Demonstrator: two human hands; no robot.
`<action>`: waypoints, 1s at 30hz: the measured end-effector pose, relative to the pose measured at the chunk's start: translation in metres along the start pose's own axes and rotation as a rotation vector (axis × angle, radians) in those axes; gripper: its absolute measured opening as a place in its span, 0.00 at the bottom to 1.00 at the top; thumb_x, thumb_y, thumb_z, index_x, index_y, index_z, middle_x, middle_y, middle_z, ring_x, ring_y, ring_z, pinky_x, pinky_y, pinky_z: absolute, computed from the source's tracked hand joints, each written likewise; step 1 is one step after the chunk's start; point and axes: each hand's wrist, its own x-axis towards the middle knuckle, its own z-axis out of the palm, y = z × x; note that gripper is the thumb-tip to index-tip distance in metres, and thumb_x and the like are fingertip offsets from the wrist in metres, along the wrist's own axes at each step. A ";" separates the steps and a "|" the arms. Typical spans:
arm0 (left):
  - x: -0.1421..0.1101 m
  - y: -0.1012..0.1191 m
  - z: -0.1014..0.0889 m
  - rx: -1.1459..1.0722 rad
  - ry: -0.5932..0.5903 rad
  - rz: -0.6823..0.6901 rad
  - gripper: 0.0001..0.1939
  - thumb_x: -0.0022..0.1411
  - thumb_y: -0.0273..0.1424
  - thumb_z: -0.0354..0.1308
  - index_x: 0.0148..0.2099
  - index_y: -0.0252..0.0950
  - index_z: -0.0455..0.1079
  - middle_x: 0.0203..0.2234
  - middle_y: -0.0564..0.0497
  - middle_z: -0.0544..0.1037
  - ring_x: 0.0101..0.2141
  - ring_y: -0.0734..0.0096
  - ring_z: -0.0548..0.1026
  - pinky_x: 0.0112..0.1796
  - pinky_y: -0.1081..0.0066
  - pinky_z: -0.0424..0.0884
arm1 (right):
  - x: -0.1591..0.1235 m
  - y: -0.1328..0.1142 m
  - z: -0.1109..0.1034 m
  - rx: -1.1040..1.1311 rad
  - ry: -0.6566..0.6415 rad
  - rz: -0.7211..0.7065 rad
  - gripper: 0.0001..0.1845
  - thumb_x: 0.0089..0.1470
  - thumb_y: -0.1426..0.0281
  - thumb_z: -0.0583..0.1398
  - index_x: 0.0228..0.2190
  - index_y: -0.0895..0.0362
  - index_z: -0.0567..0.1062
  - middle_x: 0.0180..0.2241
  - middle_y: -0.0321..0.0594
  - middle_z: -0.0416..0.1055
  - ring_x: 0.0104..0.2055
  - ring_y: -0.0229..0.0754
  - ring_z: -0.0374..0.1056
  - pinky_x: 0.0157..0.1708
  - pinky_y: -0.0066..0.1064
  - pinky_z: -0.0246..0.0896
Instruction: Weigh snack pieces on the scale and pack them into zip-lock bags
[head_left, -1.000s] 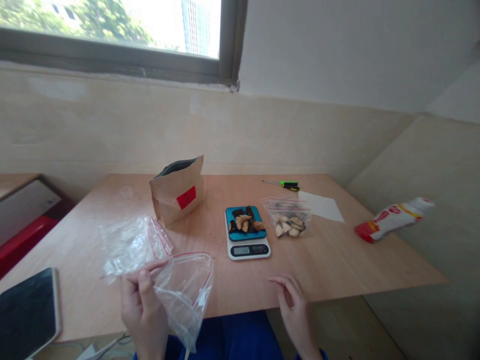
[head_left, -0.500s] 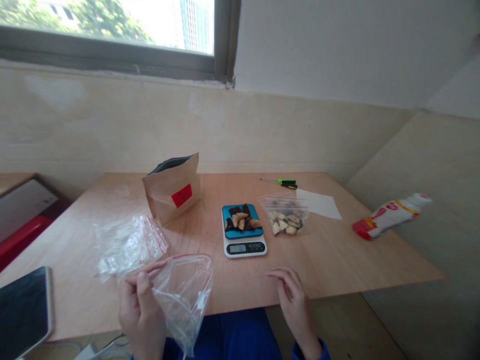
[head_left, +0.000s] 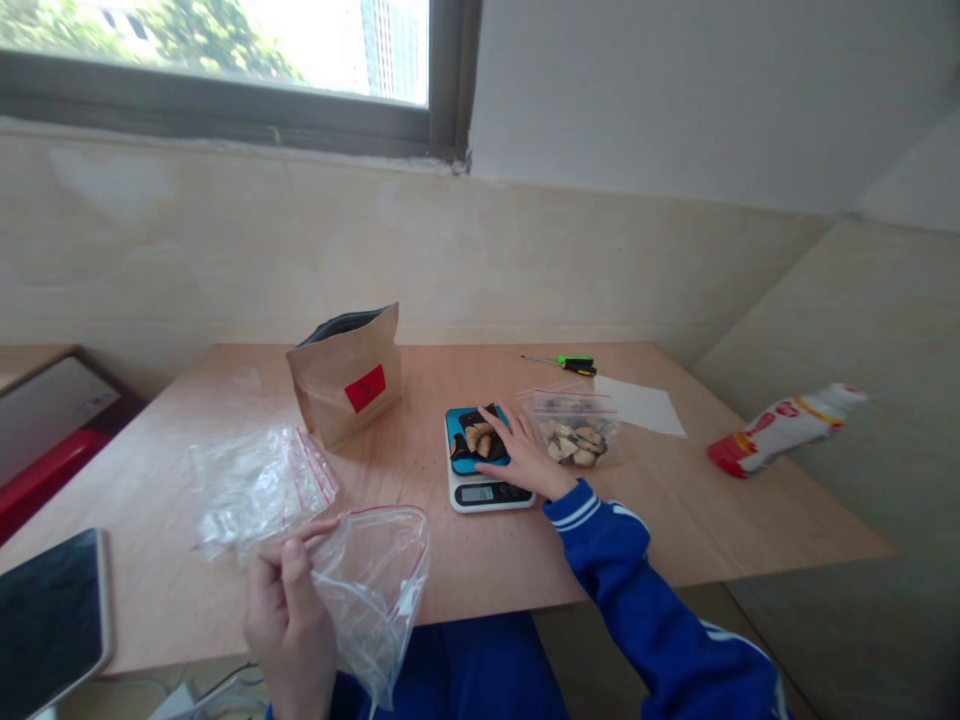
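Note:
My left hand (head_left: 291, 600) pinches the edge of a clear zip bag (head_left: 371, 590), which hangs with its red-lined mouth spread at the table's front edge. Over a small kitchen scale (head_left: 491, 497) with a blue platform, my right hand (head_left: 525, 455) reaches with fingers spread around dark and light-brown dried pieces (head_left: 480, 437). Whether its fingertips touch the pieces I cannot tell. The hand hides the right part of the platform. Just right of the scale stands a filled zip bag (head_left: 581, 440) of pale dried slices.
A kraft paper pouch (head_left: 330, 390) with a red label stands open at the back left. Flat clear bags (head_left: 255, 490) lie before it. Around them are a tablet (head_left: 52, 610), a screwdriver (head_left: 574, 363), white paper (head_left: 641, 405) and a red-and-white bottle (head_left: 784, 430).
My right hand has moved from the table's front edge forward and left onto the scale, its fingers spreading around the dried pieces. My left hand keeps the clear bag almost in place.

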 end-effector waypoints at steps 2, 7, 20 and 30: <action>0.001 0.001 -0.001 -0.004 0.007 0.009 0.15 0.64 0.40 0.45 0.31 0.38 0.65 0.32 0.51 0.76 0.37 0.66 0.72 0.42 0.65 0.63 | 0.015 0.002 -0.004 -0.079 -0.011 0.013 0.46 0.48 0.50 0.61 0.63 0.46 0.50 0.66 0.47 0.39 0.66 0.60 0.37 0.60 0.56 0.39; 0.004 0.004 -0.001 -0.008 0.014 -0.005 0.15 0.64 0.40 0.45 0.31 0.38 0.65 0.32 0.51 0.76 0.37 0.66 0.71 0.42 0.65 0.63 | 0.024 0.009 0.001 -0.073 -0.037 -0.052 0.42 0.48 0.48 0.60 0.61 0.43 0.54 0.64 0.46 0.47 0.65 0.62 0.42 0.57 0.57 0.44; 0.006 0.002 0.025 -0.092 -0.084 -0.007 0.16 0.65 0.40 0.45 0.33 0.37 0.68 0.31 0.51 0.76 0.33 0.69 0.71 0.36 0.69 0.64 | 0.012 0.013 0.004 0.201 0.407 -0.043 0.22 0.46 0.63 0.63 0.44 0.58 0.71 0.41 0.47 0.68 0.47 0.51 0.63 0.49 0.44 0.57; 0.004 0.020 0.078 -0.162 -0.118 0.220 0.09 0.66 0.33 0.46 0.36 0.37 0.65 0.37 0.49 0.76 0.40 0.69 0.74 0.41 0.68 0.68 | -0.026 -0.089 -0.050 1.544 -0.205 0.040 0.23 0.53 0.53 0.57 0.45 0.55 0.70 0.42 0.42 0.69 0.44 0.42 0.67 0.40 0.33 0.62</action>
